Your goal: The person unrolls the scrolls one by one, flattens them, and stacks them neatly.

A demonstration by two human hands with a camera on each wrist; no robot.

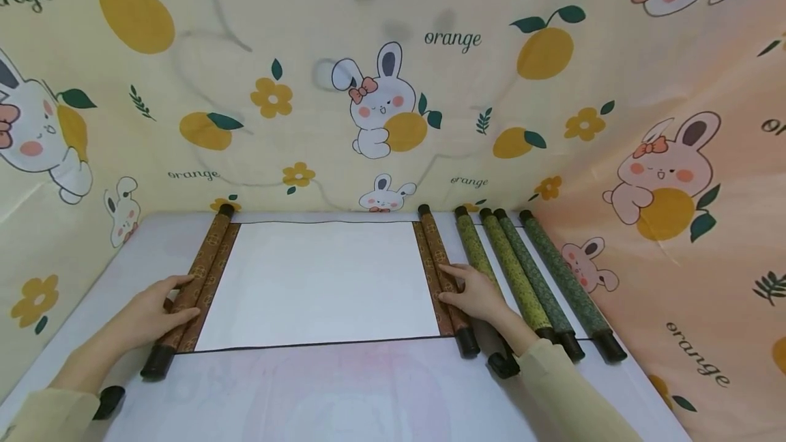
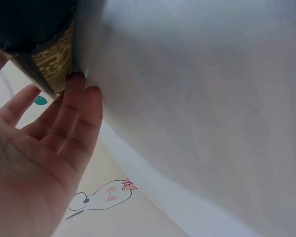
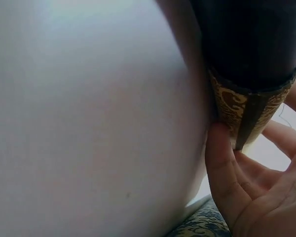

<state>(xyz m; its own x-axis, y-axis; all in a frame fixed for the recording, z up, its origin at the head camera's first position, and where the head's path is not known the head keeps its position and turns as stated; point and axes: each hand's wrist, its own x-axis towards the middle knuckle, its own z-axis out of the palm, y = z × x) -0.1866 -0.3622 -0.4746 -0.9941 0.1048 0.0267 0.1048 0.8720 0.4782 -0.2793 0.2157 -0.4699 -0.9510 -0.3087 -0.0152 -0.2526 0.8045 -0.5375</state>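
A scroll lies unrolled on the table, its blank white sheet (image 1: 325,285) spread between two brown patterned rollers with black end caps. My left hand (image 1: 144,312) grips the left roller (image 1: 205,258), thumb on the near side and fingers over the far side. Across the sheet, my right hand (image 1: 475,292) holds the right roller (image 1: 432,234) near its lower half. The left wrist view shows fingertips curled at the gold-patterned roller (image 2: 54,61), below its black cap (image 2: 29,24). In the right wrist view, fingers close around the other roller (image 3: 234,106) beside the pale sheet (image 3: 103,138).
Several green patterned rolls (image 1: 512,264) with black caps lie side by side to the right, close by my right forearm. A white table (image 1: 295,394) carries everything. Cloth (image 1: 295,5) printed with rabbits and oranges rises behind the table and along its sides.
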